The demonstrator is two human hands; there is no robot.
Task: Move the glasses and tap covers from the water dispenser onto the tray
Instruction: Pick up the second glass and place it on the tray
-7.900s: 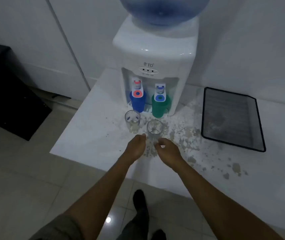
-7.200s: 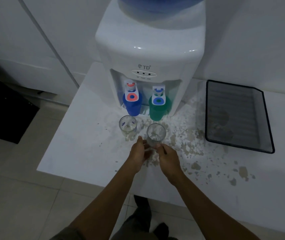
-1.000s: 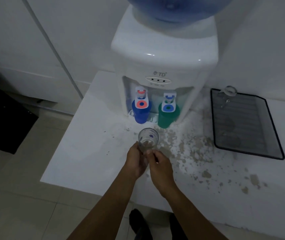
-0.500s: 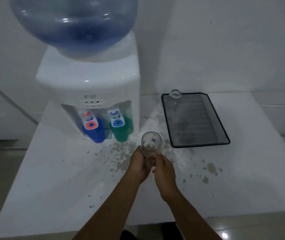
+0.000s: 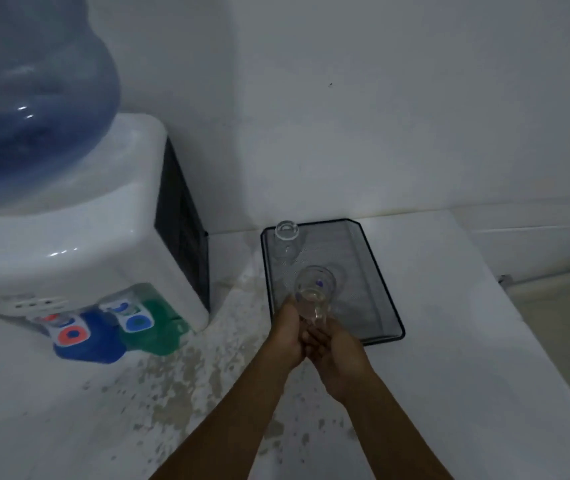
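I hold a clear glass in both hands over the near left part of the black mesh tray. My left hand grips its base from the left and my right hand from the right. A second clear glass stands upright in the tray's far left corner. At the left stands the white water dispenser. A blue cover and a green cover sit over its two taps.
The large blue water bottle tops the dispenser. The white counter is stained with grey-brown flecks in front of the dispenser and tray. A white wall rises right behind the tray. The counter's right edge drops to a tiled floor.
Both hands have carried the glass to the right, from in front of the taps to above the tray. My view has turned right with them.
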